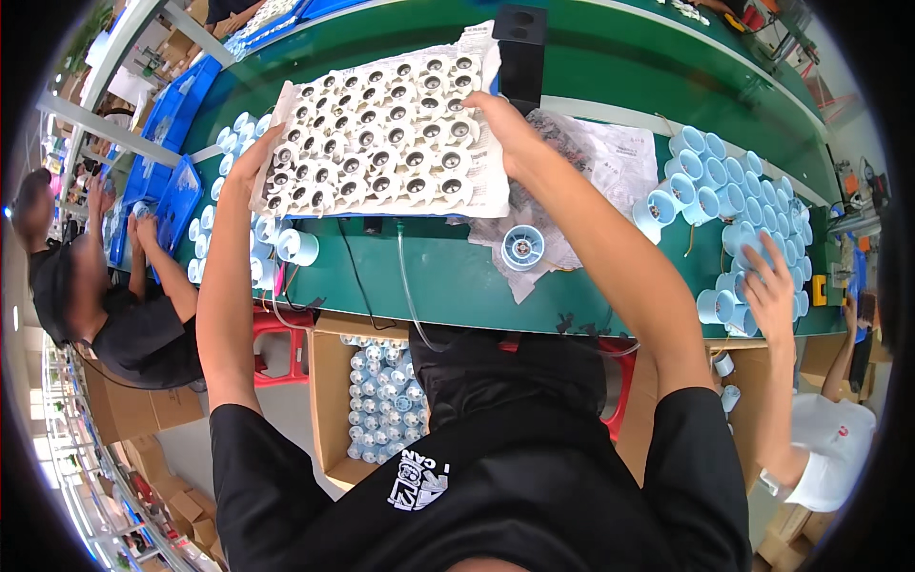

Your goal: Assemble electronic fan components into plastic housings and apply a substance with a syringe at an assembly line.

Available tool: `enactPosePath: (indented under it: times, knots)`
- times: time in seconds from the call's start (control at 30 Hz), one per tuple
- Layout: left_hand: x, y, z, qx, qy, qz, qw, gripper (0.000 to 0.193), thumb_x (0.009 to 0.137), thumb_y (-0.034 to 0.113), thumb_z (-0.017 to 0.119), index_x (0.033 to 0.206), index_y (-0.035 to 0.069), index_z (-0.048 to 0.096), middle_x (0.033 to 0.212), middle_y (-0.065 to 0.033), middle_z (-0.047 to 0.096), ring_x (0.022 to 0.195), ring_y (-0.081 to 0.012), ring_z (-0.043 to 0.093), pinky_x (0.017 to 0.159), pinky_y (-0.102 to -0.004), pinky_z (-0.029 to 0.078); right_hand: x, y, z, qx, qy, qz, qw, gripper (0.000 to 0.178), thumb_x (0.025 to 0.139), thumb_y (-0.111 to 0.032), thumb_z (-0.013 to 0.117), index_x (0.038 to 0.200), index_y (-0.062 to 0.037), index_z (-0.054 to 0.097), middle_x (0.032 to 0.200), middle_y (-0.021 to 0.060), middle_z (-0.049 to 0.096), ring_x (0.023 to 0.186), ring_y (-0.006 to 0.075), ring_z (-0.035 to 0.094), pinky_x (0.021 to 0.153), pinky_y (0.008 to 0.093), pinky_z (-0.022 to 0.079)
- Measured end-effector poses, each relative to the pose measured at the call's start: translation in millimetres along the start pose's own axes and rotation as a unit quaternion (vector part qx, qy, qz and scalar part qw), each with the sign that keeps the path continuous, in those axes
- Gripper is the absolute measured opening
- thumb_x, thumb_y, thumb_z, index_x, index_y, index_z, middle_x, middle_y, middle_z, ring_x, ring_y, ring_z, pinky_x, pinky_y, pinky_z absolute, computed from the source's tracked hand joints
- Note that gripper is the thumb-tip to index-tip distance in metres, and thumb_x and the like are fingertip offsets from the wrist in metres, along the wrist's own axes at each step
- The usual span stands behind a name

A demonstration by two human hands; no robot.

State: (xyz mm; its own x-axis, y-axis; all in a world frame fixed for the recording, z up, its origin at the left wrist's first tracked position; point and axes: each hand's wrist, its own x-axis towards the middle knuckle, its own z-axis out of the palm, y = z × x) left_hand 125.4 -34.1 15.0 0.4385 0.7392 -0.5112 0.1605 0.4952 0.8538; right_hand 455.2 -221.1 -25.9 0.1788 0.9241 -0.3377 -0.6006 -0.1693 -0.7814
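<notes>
Between my hands is a flat tray lined with white paper [492, 186], held up above the green bench. Rows of white fan wheels [381, 160] with dark round hubs cover it. My left hand [255, 157] grips the tray's left edge, its fingers mostly hidden. At the right edge my right hand [503, 132] is closed on the tray, thumb on top near the fan wheels and the other fingers out of sight beneath. Below the tray's right corner, a single light-blue cup-shaped housing [522, 248] sits on printed paper [620, 157] on the bench.
Light-blue housings stand grouped on the right [734, 186] and left [297, 248]. A black box [520, 62] stands behind the tray. A co-worker's hand [770, 286] reaches over the right group; another person [143, 324] works at left. An open carton [331, 419] holds several round pieces below.
</notes>
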Motion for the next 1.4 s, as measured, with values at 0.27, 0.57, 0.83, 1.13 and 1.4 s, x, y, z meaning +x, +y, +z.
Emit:
enactPosePath:
  times: [0.27, 0.57, 0.83, 1.13, 1.4]
  knots:
    - [-20, -12, 7, 0.078, 0.087, 0.087, 0.989, 0.057, 0.090, 0.046, 0.061, 0.132, 0.008, 0.057, 0.122, -0.0066, 0.063, 0.103, -0.0183, 0.061, 0.094, -0.0309, 0.047, 31, 21, 4, 0.046, -0.041, -0.035, 0.997, 0.044, 0.083, -0.027, 0.055, 0.118, -0.0018, 0.055, 0.100, 0.0181, 0.066, 0.086, 0.0322, 0.068, 0.083, 0.0480, 0.053]
    - [15, 17, -138, 0.256, 0.120, 0.193, 0.940, 0.068, 0.098, 0.048, 0.043, 0.149, 0.004, 0.032, 0.144, -0.0083, 0.045, 0.132, -0.0230, 0.042, 0.107, -0.0312, 0.035, -40, -3, 31, -0.207, 0.101, -0.151, 0.961, 0.062, 0.091, -0.034, 0.049, 0.129, 0.0153, 0.043, 0.124, 0.0297, 0.055, 0.116, 0.0371, 0.055, 0.094, 0.0430, 0.046]
    - [-176, -77, 50, 0.269, 0.381, 0.524, 0.713, 0.032, 0.097, 0.021, 0.043, 0.107, -0.004, 0.061, 0.100, -0.0130, 0.064, 0.093, -0.0226, 0.059, 0.086, -0.0351, 0.047, -276, 41, -110, -0.347, 0.386, -0.347, 0.781, 0.019, 0.089, -0.007, 0.059, 0.105, -0.0022, 0.067, 0.092, 0.0086, 0.067, 0.074, 0.0150, 0.060, 0.067, 0.0284, 0.048]
    - [-156, -241, 308, 0.230, 0.121, 0.348, 0.901, 0.078, 0.078, 0.006, 0.073, 0.143, 0.002, 0.029, 0.132, -0.0169, 0.044, 0.119, -0.0258, 0.044, 0.094, -0.0374, 0.040, -296, 74, -115, -0.131, 0.297, -0.125, 0.938, 0.025, 0.099, -0.016, 0.050, 0.112, 0.0006, 0.063, 0.076, 0.0032, 0.060, 0.060, 0.0065, 0.053, 0.052, 0.0208, 0.041]
    - [-161, -239, 304, 0.245, 0.135, 0.483, 0.830, 0.075, 0.068, 0.005, 0.081, 0.128, 0.003, 0.038, 0.128, -0.0183, 0.044, 0.117, -0.0337, 0.040, 0.098, -0.0415, 0.034, -235, 64, -76, -0.133, 0.158, -0.112, 0.972, 0.023, 0.099, -0.017, 0.053, 0.111, 0.0001, 0.062, 0.082, 0.0040, 0.062, 0.067, 0.0087, 0.055, 0.057, 0.0220, 0.043]
